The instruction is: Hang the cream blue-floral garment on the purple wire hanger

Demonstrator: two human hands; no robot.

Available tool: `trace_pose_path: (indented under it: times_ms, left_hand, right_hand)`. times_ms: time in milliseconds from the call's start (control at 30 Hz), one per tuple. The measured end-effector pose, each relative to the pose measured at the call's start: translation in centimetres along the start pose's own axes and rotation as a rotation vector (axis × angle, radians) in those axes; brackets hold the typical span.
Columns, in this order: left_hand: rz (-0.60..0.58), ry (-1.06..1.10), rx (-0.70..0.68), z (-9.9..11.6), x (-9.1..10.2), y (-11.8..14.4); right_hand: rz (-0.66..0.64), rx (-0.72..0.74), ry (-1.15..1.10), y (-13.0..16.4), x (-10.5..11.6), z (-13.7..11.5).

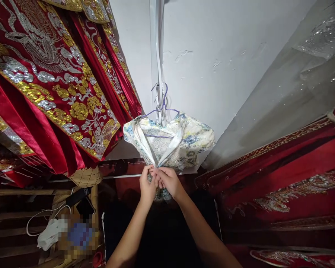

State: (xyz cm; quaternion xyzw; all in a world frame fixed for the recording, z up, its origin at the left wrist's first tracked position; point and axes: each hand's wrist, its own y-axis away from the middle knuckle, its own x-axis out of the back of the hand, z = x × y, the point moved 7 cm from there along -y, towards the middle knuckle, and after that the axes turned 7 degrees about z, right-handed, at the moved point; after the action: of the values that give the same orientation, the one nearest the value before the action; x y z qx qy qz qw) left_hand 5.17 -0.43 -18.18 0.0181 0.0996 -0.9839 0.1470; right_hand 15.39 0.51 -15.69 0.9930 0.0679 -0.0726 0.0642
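A floral dress in cream, blue and yellow hangs on a purple wire hanger. Its front opening forms a V that narrows down to my hands. My left hand pinches the left edge of the opening at the bottom of the V. Close against it, my right hand pinches the other edge, fingers curled. Whatever fastener may lie between the fingertips is hidden. Below the hands, a little more floral cloth shows in shadow.
The hanger hooks onto a white strap along the wall. Red embroidered garments hang at left, more red beaded cloth at right. A wooden rack at lower left bears a dark phone, a white cable and white tissue.
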Motion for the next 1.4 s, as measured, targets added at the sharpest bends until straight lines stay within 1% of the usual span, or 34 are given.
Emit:
trace_pose_path:
  times_ms: [67, 167, 267, 333, 400, 467, 533, 567, 633, 667, 733, 767, 833, 867, 933, 1000, 1067, 1133, 1200, 1267, 1300, 1333, 1367, 1400]
  left_hand:
    - [0.013, -0.055, -0.07, 0.5, -0.2, -0.7]
    - [-0.011, -0.145, -0.168, 0.4, -0.5, -1.3]
    - [-0.031, -0.17, -0.185, -0.5, -0.7, -1.1]
    - [-0.065, -0.184, -0.194, -0.9, -0.9, -0.9]
    - [-0.12, -0.191, -0.225, -0.5, -1.2, -1.1]
    - [-0.158, -0.178, -0.258, 0.9, -1.2, -1.9]
    - [-0.171, -0.149, -0.283, 3.3, -1.0, -3.4]
    - [-0.169, -0.135, -0.302, 4.9, -1.0, -4.3]
    - [-0.149, -0.109, -0.365, 8.8, -1.0, -6.3]
    - [-0.13, -0.118, -0.46, 11.1, -1.1, -7.1]
    - [-0.14, -0.195, -0.633, 15.2, -1.8, -8.4]
    - [-0.152, -0.235, -0.699, 16.8, -2.1, -8.9]
    - [-0.195, -0.311, -0.778, 18.7, -2.8, -9.7]
    - [-0.226, -0.342, -0.8, 19.1, -3.1, -9.9]
    - [-0.292, -0.408, -0.833, 19.1, -3.5, -10.0]
    - [-0.312, -0.465, -0.882, 18.8, -3.7, -9.7]
    - [-0.248, -0.485, -0.941, 18.8, -3.4, -9.5]
    - [-0.139, -0.471, -0.977, 19.0, -2.3, -9.8]
    - [0.023, -0.417, -0.942, 19.0, -0.2, -11.3]
    - [0.232, -0.252, -0.791, 18.0, 3.4, -14.0]
    - [0.327, -0.148, -0.686, 16.8, 5.4, -15.6]
    - [0.384, -0.041, -0.575, 15.3, 7.1, -17.0]
    - [0.391, -0.002, -0.503, 13.8, 8.2, -18.0]
    - [0.362, 0.011, -0.45, 12.2, 8.7, -18.7]
  right_hand:
    - [0.02, 0.013, -0.003, -0.7, 0.3, -2.0]
    - [0.096, 0.072, -0.04, -3.0, 1.5, -6.6]
    - [0.165, 0.157, -0.115, -5.4, 2.6, -12.1]
    - [0.175, 0.229, -0.169, -6.2, 2.6, -15.3]
    - [0.169, 0.291, -0.196, -6.2, 2.4, -17.5]
    - [0.159, 0.327, -0.188, -5.6, 2.0, -18.2]
    - [0.145, 0.342, -0.167, -5.0, 1.8, -17.8]
    - [0.135, 0.341, -0.147, -4.7, 1.7, -17.3]
    - [0.116, 0.329, -0.091, -4.5, 1.5, -16.4]
    - [0.109, 0.327, -0.063, -4.4, 1.5, -16.1]
    - [0.103, 0.343, -0.022, -4.3, 1.5, -15.9]
    - [0.103, 0.359, -0.01, -4.2, 1.5, -16.0]
    - [0.113, 0.392, 0.003, -4.0, 1.4, -16.1]
    - [0.118, 0.404, 0.009, -3.9, 1.4, -16.1]
    - [0.12, 0.425, 0.02, -3.9, 1.2, -15.7]
    - [0.097, 0.449, 0.033, -4.4, 1.0, -14.9]
    - [0.089, 0.472, 0.064, -5.4, 1.1, -13.7]
    - [0.107, 0.481, 0.123, -6.7, 1.7, -12.2]
    - [0.129, 0.457, 0.195, -7.6, 2.5, -10.6]
    - [0.123, 0.412, 0.252, -7.7, 3.2, -9.0]
    - [0.109, 0.397, 0.267, -7.4, 3.3, -8.3]
    - [0.084, 0.389, 0.272, -6.9, 3.3, -7.8]
    - [0.047, 0.387, 0.267, -6.3, 3.0, -7.4]
    - [0.009, 0.389, 0.254, -5.6, 2.6, -7.1]
